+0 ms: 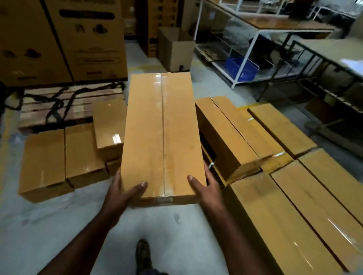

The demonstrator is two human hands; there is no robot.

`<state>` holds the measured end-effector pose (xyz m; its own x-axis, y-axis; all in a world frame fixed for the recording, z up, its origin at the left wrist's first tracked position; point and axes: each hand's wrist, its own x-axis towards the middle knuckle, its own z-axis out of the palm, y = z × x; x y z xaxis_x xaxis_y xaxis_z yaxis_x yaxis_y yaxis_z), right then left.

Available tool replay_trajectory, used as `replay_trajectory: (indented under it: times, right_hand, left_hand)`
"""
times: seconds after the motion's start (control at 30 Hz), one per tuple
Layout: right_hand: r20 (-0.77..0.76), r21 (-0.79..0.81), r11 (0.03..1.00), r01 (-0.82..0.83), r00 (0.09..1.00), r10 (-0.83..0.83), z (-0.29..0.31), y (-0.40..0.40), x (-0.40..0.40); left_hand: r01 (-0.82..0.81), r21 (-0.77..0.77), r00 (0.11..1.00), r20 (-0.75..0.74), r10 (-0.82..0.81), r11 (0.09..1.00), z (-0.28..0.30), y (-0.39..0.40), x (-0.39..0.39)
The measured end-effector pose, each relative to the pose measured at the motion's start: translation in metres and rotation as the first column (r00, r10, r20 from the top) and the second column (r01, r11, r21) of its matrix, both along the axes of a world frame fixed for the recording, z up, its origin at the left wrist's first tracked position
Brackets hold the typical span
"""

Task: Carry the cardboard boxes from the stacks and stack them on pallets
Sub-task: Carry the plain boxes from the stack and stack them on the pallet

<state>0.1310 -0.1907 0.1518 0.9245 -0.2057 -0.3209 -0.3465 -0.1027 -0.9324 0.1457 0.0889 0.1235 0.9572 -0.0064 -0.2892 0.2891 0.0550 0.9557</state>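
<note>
I hold a long, tape-sealed cardboard box lengthwise in front of me, above the floor. My left hand grips its near left corner, thumb on top. My right hand grips the near right corner the same way. A wooden pallet with black straps lies ahead on the left, bare on top. Several sealed boxes lie in rows at my right, one box resting tilted on them. Smaller boxes sit on the floor in front of the pallet.
Tall printed cartons stand behind the pallet. An open carton stands on the floor ahead. White metal racking with a blue basket and a dark-framed table fill the right side. My shoe shows below on the grey floor.
</note>
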Motion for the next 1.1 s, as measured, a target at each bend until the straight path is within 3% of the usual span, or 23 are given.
replay_trajectory:
  times: [0.33,0.57,0.9,1.1]
  right_hand:
    - [-0.003,-0.146,0.989,-0.022,1.0,0.022,0.029,-0.148,-0.131]
    - [0.056,-0.179,0.984,-0.014,0.998,0.024,0.036,-0.317,-0.187]
    - [0.02,-0.174,0.981,-0.085,0.996,0.09,0.044,-0.498,-0.197]
    - [0.026,-0.209,0.978,0.029,0.999,-0.024,0.034,-0.591,-0.182]
  left_hand:
    - [0.024,0.014,1.0,0.001,-0.024,1.0,0.01,-0.147,-0.132]
    - [0.049,0.044,0.996,0.07,-0.052,0.998,0.011,-0.312,-0.177]
    - [0.004,0.066,0.998,0.068,-0.009,0.998,0.02,-0.49,-0.205]
    - [0.082,0.066,0.992,0.095,-0.088,0.994,0.003,-0.589,-0.177]
